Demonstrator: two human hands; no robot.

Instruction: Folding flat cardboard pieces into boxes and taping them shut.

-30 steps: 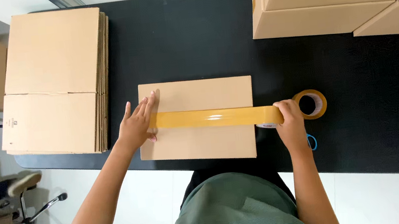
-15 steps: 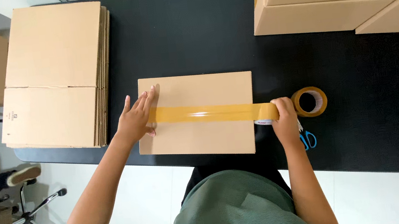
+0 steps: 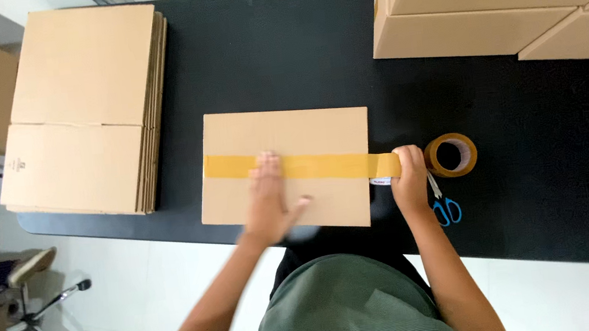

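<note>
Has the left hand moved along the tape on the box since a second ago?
Yes. The left hand has slid rightward along the tape strip, from the left edge of the box to about its middle, closer to the right hand.

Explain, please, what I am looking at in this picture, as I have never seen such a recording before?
The view comes from a camera worn on a person's head, looking down at their own bare hands. On the black table lies a closed cardboard box. The left hand lies flat on the yellow tape strip across it. The right hand holds the tape at the box's edge, beside the tape roll and blue-handled scissors. Flattened cartons are stacked at the left, more boxes at the right.
</note>
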